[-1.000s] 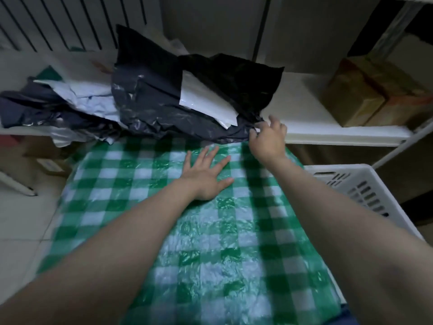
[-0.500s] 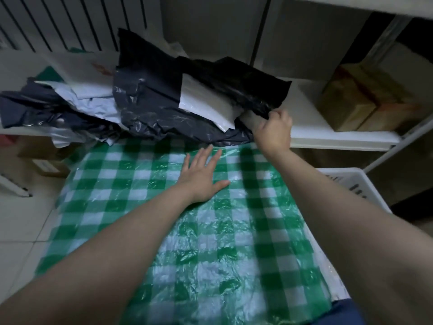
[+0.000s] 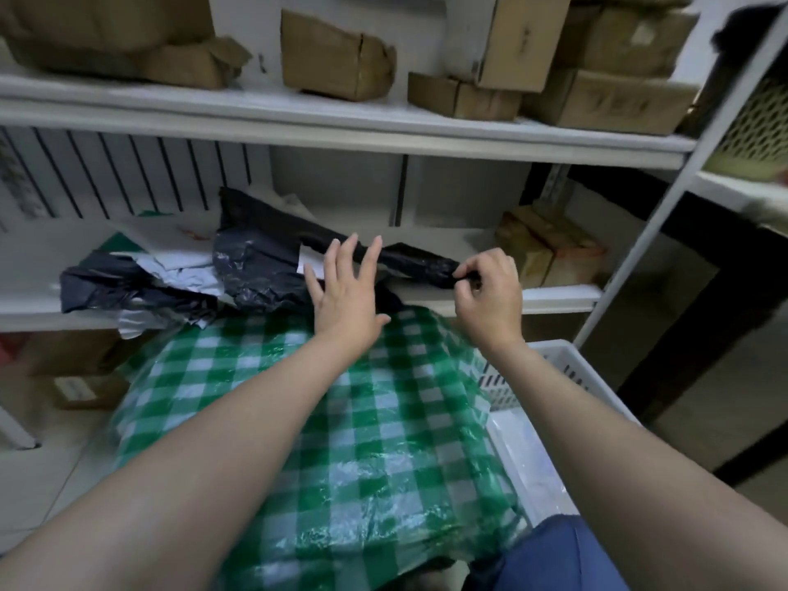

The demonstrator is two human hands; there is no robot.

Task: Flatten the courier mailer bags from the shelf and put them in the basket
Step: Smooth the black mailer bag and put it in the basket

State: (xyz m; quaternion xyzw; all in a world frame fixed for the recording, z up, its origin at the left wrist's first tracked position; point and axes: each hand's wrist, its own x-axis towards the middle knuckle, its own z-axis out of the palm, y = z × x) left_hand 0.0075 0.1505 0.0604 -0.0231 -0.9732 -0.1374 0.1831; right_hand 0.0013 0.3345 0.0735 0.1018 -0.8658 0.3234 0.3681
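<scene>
A heap of crumpled dark and white courier mailer bags [image 3: 140, 283] lies on the white middle shelf [image 3: 554, 294]. My right hand [image 3: 490, 292] pinches the right end of a black mailer bag [image 3: 418, 262] at the shelf's front edge. My left hand [image 3: 347, 292] hovers with fingers spread over the same bag, just left of the right hand. The white slatted basket [image 3: 567, 368] stands low on the right, beside a surface covered in green-and-white checked plastic [image 3: 341, 420].
Cardboard boxes [image 3: 337, 57] fill the top shelf, and brown packages [image 3: 546, 249] sit at the right of the middle shelf. A white shelf upright [image 3: 665, 206] runs diagonally on the right. More boxes [image 3: 81, 386] rest on the floor at the left.
My left hand has lifted off the checked cover and reached up to the black bag. My right hand still grips the bag's end. The view has tilted up, showing the top shelf.
</scene>
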